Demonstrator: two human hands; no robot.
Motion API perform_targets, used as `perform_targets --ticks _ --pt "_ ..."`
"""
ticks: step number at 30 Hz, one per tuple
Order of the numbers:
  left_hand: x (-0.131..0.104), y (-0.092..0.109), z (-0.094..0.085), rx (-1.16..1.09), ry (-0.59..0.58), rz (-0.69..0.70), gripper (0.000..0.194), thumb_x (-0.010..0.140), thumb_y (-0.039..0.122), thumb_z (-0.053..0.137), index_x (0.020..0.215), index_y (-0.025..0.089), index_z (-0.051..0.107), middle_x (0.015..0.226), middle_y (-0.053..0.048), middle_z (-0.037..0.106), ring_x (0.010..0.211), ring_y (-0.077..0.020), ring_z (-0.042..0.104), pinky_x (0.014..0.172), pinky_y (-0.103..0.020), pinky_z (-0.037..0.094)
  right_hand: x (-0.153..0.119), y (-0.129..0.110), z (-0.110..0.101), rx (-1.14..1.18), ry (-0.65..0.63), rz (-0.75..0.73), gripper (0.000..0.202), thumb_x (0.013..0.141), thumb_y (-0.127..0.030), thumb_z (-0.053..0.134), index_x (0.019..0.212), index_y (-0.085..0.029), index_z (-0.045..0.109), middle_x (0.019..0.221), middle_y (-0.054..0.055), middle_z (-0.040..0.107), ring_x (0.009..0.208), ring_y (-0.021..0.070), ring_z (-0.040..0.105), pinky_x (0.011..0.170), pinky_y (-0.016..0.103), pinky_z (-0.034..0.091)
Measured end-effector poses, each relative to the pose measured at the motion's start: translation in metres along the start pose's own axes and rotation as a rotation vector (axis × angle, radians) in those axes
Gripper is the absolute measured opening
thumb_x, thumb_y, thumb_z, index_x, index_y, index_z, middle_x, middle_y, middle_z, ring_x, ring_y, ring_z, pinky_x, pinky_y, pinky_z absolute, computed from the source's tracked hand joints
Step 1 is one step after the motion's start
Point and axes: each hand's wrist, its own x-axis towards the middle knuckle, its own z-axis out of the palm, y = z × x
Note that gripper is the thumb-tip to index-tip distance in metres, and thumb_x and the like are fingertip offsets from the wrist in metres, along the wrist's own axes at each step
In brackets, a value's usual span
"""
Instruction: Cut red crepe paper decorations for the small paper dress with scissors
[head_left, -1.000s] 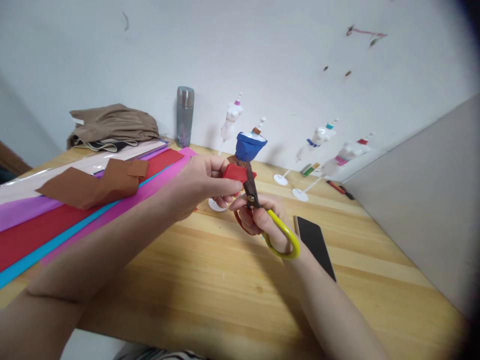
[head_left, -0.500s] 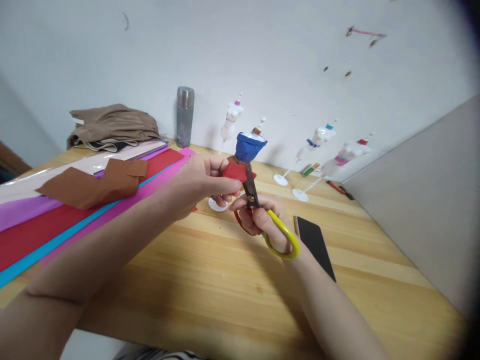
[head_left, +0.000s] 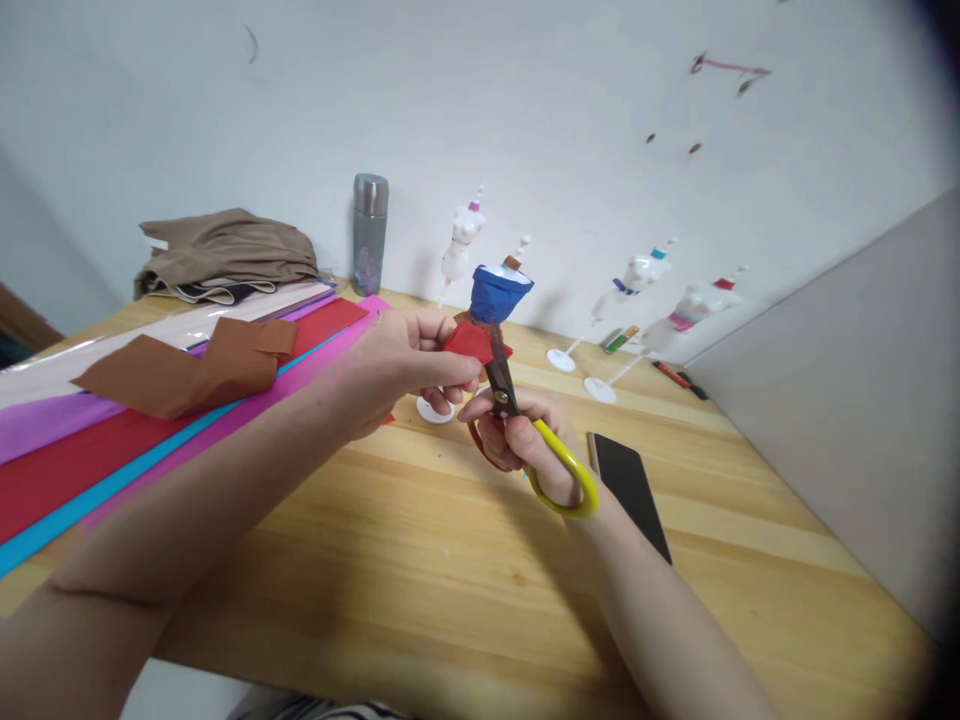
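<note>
Between the thumb and fingers of my left hand (head_left: 405,365) is a small folded piece of red paper (head_left: 469,341); whether it is paper or thin cloth I cannot tell for sure. My right hand (head_left: 529,435) grips scissors (head_left: 564,468) with a yellow handle and dark blades. The blades point up and away, and the red piece lies against them at its right edge. Just behind my hands stands a small white dress form (head_left: 510,272) wrapped in a blue bodice (head_left: 501,295). Its lower part is hidden by my hands; its round white base (head_left: 436,411) shows below them.
Brown material (head_left: 187,370) lies across coloured sheets (head_left: 97,445) on the left, with folded brown cloth (head_left: 232,245) behind. A grey bottle (head_left: 370,235) stands near the wall. More dress forms (head_left: 646,272) are at the back right. A black phone (head_left: 630,495) rests right of my hands.
</note>
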Motion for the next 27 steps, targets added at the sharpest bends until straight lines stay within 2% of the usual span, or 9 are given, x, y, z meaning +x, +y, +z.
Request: perform_targets --ticks 6,9,12,15,19,27 --pt "-0.0002 -0.0002 -0.0013 -0.038 -0.011 -0.008 0.021 0.069 0.027 0.082 0.072 0.014 0.065 0.068 -0.003 0.066 0.057 -0.0105 0.060 0.052 -0.020 0.049 -0.0011 -0.0008 0.0001 -0.017 0.030 0.030 0.050 0.089 -0.069 0.069 0.093 -0.020 0.076 0.054 -0.007 0.037 0.044 0.0099 0.030 0.044 0.026 0.022" --pt "-0.0013 -0.0012 -0.0004 -0.031 -0.008 -0.004 0.026 0.072 0.035 0.083 0.072 0.013 0.069 0.072 -0.003 0.067 0.060 -0.0104 0.060 0.053 -0.020 0.049 0.0006 -0.0040 0.0030 -0.060 0.060 0.027 0.051 0.085 -0.072 0.072 0.088 -0.021 0.076 0.051 -0.006 0.036 0.048 0.0138 0.039 0.046 0.028 0.029" --pt "-0.0009 -0.0041 0.0009 0.007 0.005 0.003 0.029 0.067 0.036 0.086 0.069 0.013 0.069 0.068 -0.003 0.067 0.058 -0.0109 0.062 0.052 -0.020 0.049 0.0026 -0.0071 0.0055 -0.078 0.081 0.021 0.052 0.083 -0.074 0.073 0.083 -0.023 0.076 0.055 -0.003 0.040 0.057 0.0178 0.048 0.050 0.029 0.035" --pt "-0.0006 -0.0061 0.0020 0.006 0.036 0.012 0.028 0.071 0.037 0.083 0.068 0.012 0.071 0.064 -0.005 0.069 0.056 -0.0117 0.064 0.052 -0.020 0.050 0.0039 -0.0088 0.0065 -0.079 0.086 0.014 0.052 0.082 -0.075 0.073 0.081 -0.023 0.075 0.058 -0.001 0.046 0.061 0.0192 0.052 0.051 0.030 0.037" --pt "-0.0022 -0.0043 0.0036 -0.016 0.062 0.005 0.023 0.073 0.032 0.079 0.066 0.012 0.073 0.059 -0.005 0.070 0.053 -0.0108 0.065 0.051 -0.017 0.050 0.0038 -0.0089 0.0065 -0.081 0.085 -0.001 0.051 0.084 -0.073 0.073 0.081 -0.022 0.075 0.057 -0.002 0.043 0.061 0.0184 0.052 0.050 0.028 0.034" --pt "-0.0005 -0.0007 0.0083 0.082 0.170 0.000 0.015 0.076 0.021 0.074 0.064 0.013 0.072 0.058 -0.004 0.071 0.048 -0.0105 0.064 0.046 -0.017 0.050 0.0012 -0.0034 0.0035 -0.075 0.074 -0.006 0.046 0.088 -0.070 0.072 0.087 -0.023 0.076 0.052 -0.004 0.038 0.058 0.0183 0.049 0.050 0.028 0.035"
